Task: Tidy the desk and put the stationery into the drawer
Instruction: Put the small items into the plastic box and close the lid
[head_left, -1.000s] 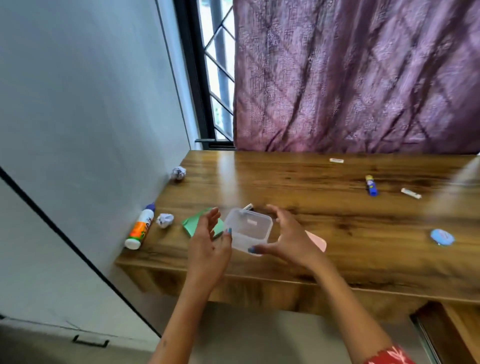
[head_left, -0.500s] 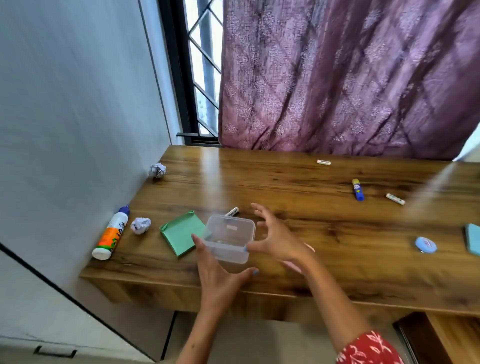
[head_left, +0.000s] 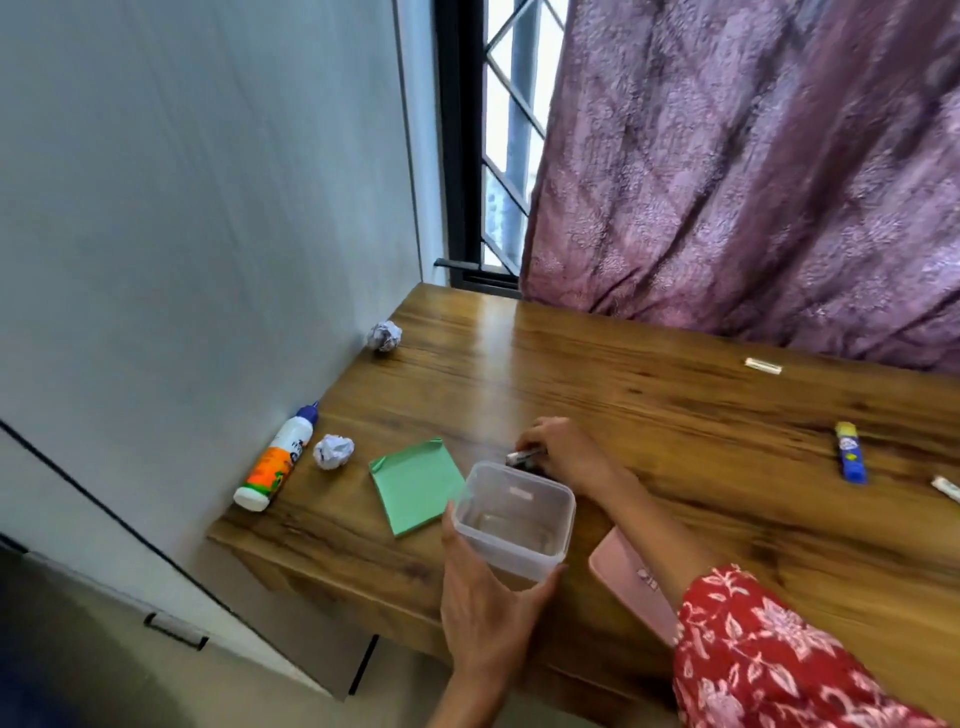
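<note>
While the left hand (head_left: 488, 597) cups the clear container (head_left: 514, 519) at lower centre — nothing yet in it — the right hand (head_left: 563, 452) pinches a small marker (head_left: 524, 457) just behind it. Outstanding: glue bottle (head_left: 275, 462), green notepad (head_left: 415, 486), blue glue stick (head_left: 850, 453) at right edge, two paper balls (head_left: 333, 451); drawer not visible — task barely begun.
</note>
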